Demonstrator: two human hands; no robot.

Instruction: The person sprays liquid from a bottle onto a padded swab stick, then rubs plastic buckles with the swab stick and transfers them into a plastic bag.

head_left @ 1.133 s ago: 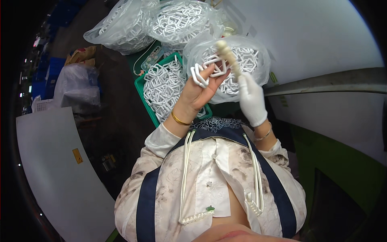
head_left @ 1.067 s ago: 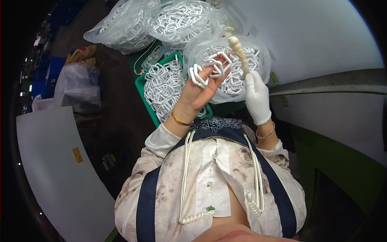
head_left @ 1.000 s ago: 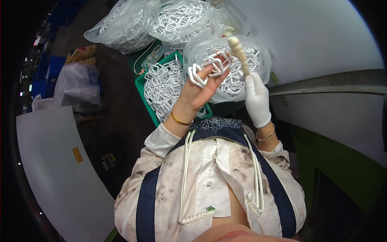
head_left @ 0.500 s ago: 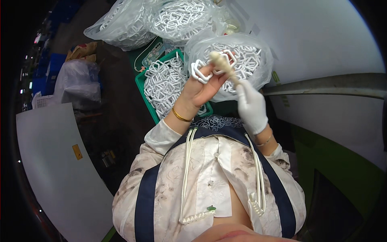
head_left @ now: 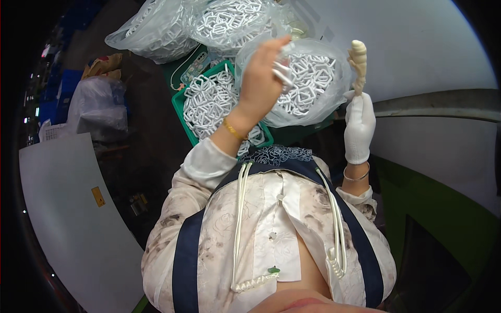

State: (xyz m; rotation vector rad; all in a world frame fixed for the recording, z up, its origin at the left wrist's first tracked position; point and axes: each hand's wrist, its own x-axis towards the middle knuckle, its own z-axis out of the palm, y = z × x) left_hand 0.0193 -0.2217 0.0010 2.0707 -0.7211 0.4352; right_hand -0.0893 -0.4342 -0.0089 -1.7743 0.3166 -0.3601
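My bare left hand (head_left: pixel 262 78), blurred by motion, is over the clear plastic bag (head_left: pixel 343 86) of white links. Its fingers are bent around white angular plastic links (head_left: pixel 282 74), which stick out at the palm side; how many is hidden. My right hand (head_left: pixel 359 125) wears a white knitted glove and is closed round the lower end of a cream, knobbly stick-like piece (head_left: pixel 358 62). That piece stands upright to the right of the bag, apart from the links. Loose white links (head_left: pixel 308 96) fill the bag below my left hand.
A green crate (head_left: pixel 180 107) heaped with white links is left of the bag. Two more link-filled bags (head_left: pixel 169 44) (head_left: pixel 229 23) stand behind. A phone in a patterned case (head_left: pixel 198 63) lies beside the crate. At right runs a metal rail (head_left: pixel 433 108) along pale panels.
My left hand has turned over and lifted slightly with the links. My right hand has moved right and away from it, bringing the cream piece upright.
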